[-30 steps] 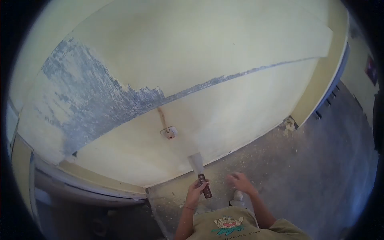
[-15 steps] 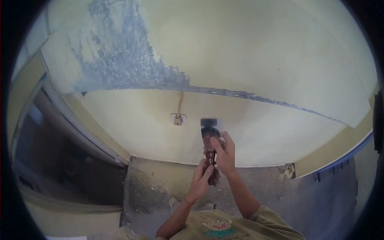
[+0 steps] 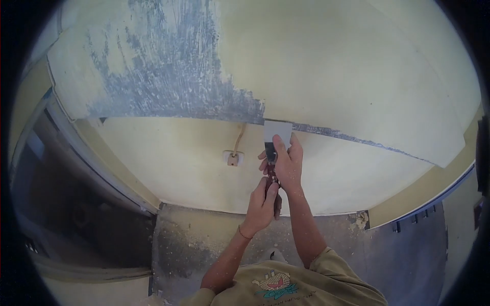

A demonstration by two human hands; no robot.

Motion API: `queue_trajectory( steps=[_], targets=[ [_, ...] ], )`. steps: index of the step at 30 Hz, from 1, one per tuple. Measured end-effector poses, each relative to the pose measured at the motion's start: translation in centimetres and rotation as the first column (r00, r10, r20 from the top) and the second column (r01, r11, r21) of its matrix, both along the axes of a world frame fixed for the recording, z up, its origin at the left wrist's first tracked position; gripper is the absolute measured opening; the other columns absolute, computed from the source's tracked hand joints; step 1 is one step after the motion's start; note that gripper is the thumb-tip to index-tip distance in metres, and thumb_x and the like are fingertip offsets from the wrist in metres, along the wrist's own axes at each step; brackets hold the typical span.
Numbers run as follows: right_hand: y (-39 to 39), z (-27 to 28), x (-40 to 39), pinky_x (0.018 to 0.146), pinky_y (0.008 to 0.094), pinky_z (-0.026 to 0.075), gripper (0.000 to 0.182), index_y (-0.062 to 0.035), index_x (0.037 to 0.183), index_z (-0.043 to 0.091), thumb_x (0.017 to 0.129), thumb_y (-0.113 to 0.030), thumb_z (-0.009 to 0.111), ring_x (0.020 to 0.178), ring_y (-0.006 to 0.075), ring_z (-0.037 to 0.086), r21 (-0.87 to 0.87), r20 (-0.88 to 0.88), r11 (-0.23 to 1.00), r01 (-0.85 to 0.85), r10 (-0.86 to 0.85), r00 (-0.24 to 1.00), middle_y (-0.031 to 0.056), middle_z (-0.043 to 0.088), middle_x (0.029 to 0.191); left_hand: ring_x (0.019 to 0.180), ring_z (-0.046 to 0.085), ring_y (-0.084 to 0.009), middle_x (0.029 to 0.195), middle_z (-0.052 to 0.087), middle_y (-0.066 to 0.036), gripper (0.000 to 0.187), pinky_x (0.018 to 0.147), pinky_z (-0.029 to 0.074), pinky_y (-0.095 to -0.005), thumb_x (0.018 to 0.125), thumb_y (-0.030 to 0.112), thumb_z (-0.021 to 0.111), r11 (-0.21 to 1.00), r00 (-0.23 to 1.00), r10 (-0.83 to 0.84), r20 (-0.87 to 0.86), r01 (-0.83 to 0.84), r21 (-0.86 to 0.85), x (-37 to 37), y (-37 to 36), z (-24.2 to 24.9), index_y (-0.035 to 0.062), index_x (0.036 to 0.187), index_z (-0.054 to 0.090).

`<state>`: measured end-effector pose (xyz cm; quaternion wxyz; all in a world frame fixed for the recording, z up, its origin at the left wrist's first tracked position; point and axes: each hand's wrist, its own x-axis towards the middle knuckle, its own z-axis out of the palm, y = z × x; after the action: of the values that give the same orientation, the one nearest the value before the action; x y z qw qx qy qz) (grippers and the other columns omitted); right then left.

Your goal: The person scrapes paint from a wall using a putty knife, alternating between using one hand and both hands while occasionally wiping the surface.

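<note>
Both my hands are closed on one scraper (image 3: 277,130) with a wide flat metal blade and a dark reddish handle. My left hand (image 3: 262,206) wraps the lower end of the handle. Higher up, my right hand (image 3: 287,163) grips where handle meets blade, its thumb laid on the blade's face. The blade's top edge meets the lower border of the pale yellow paint (image 3: 326,66) on the wall, right of a large scraped grey-blue patch (image 3: 168,76). A narrow scraped strip (image 3: 347,137) runs on to the right from the blade.
A small wall socket (image 3: 233,158) with a cable channel (image 3: 239,136) above it sits left of my hands. A dark doorway (image 3: 76,188) opens at the left. Paint flakes lie on the grey floor (image 3: 204,245). A skirting panel (image 3: 418,199) edges the right wall.
Both hands have pushed the scraper up the wall, from below the scraped line to the paint's lower border. The blade now appears bright and touches the wall there.
</note>
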<state>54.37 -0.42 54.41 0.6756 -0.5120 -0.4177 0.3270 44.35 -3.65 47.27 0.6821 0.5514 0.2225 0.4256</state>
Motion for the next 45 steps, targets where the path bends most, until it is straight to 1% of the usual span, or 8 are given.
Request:
queue_trajectory(
  steps=[4,11,13,26,36,41,43,45],
  targets=[
    [1.1,0.1,-0.4,0.037,0.0280,0.044,0.027,-0.0014,0.101,0.049,0.101,-0.028,0.053,0.043,0.0175,0.058,0.019,-0.010,0.996,0.089,-0.088,0.996,0.0129,0.063,0.067,0.038,0.041,-0.0084,0.058,0.049,-0.002,0.027,0.036,0.034,-0.0239,0.106,0.028,0.036,0.999,0.999,-0.037,0.034,0.037,-0.009,-0.3,0.8,-0.6,0.0042,0.097,0.045],
    [2.1,0.9,-0.7,0.034,0.0269,0.044,0.026,-0.0006,0.098,0.049,0.101,-0.026,0.053,0.040,0.0147,0.055,-0.056,0.029,0.977,0.204,-0.203,0.979,0.0079,0.055,0.057,0.038,0.041,-0.0078,0.058,0.048,-0.001,0.026,0.035,0.032,-0.0233,0.106,0.026,0.037,0.995,0.996,-0.083,0.017,0.084,-0.063,0.3,1.0,-0.4,0.0024,0.103,0.047],
    [2.0,0.6,-0.5,0.032,0.0263,0.042,0.025,-0.0004,0.097,0.049,0.101,-0.025,0.054,0.040,0.0135,0.054,0.022,0.044,0.985,0.172,-0.173,0.984,0.0059,0.052,0.056,0.041,0.044,-0.0059,0.055,0.046,0.001,0.025,0.038,0.033,-0.0248,0.104,0.023,0.041,0.997,0.998,-0.006,0.061,0.011,-0.081,1.0,1.0,-1.3,0.0018,0.092,0.046],
    [1.8,2.1,-0.2,0.031,0.0268,0.041,0.025,0.0016,0.096,0.050,0.100,-0.023,0.055,0.038,0.0129,0.051,-0.082,0.138,0.975,0.205,-0.193,0.971,0.0063,0.053,0.058,0.041,0.043,-0.0056,0.060,0.048,0.001,0.022,0.039,0.033,-0.0231,0.105,0.019,0.039,0.991,0.991,-0.013,0.130,0.030,-0.129,2.1,0.1,0.2,0.0006,0.101,0.050],
    [2.0,2.6,-1.4,0.031,0.0262,0.039,0.027,0.0026,0.100,0.052,0.100,-0.024,0.055,0.039,0.0119,0.051,0.039,0.111,0.957,0.287,-0.290,0.951,0.0059,0.054,0.060,0.042,0.042,-0.0056,0.059,0.047,0.003,0.024,0.040,0.033,-0.0230,0.105,0.022,0.039,0.986,0.993,-0.062,0.098,0.076,-0.147,0.8,0.9,0.0,0.0008,0.102,0.050],
    [1.6,2.4,-0.8,0.031,0.0263,0.041,0.023,0.0032,0.101,0.051,0.100,-0.020,0.053,0.040,0.0116,0.052,-0.065,0.160,0.967,0.245,-0.232,0.959,0.0066,0.055,0.061,0.042,0.042,-0.0054,0.058,0.046,0.003,0.024,0.039,0.033,-0.0231,0.105,0.022,0.040,0.989,0.989,-0.029,0.145,0.050,-0.141,1.8,0.6,0.5,0.0008,0.099,0.050],
    [2.1,1.4,-0.9,0.032,0.0262,0.040,0.024,0.0022,0.096,0.052,0.100,-0.021,0.054,0.039,0.0113,0.051,-0.017,0.123,0.964,0.265,-0.261,0.957,0.0045,0.052,0.055,0.041,0.040,-0.0059,0.062,0.048,0.001,0.033,0.038,0.035,-0.0213,0.106,0.029,0.036,0.988,0.991,-0.067,0.116,0.082,-0.131,1.5,0.7,-1.2,0.0001,0.115,0.048],
    [3.0,3.6,-1.2,0.032,0.0262,0.040,0.023,0.0020,0.095,0.052,0.100,-0.021,0.054,0.039,0.0113,0.051,0.008,0.152,0.970,0.244,-0.242,0.958,0.0048,0.053,0.057,0.042,0.041,-0.0059,0.059,0.048,0.001,0.028,0.039,0.034,-0.0226,0.106,0.026,0.038,0.993,0.990,-0.052,0.135,0.065,-0.097,1.4,2.4,1.2,0.0001,0.107,0.049]
  ],
)
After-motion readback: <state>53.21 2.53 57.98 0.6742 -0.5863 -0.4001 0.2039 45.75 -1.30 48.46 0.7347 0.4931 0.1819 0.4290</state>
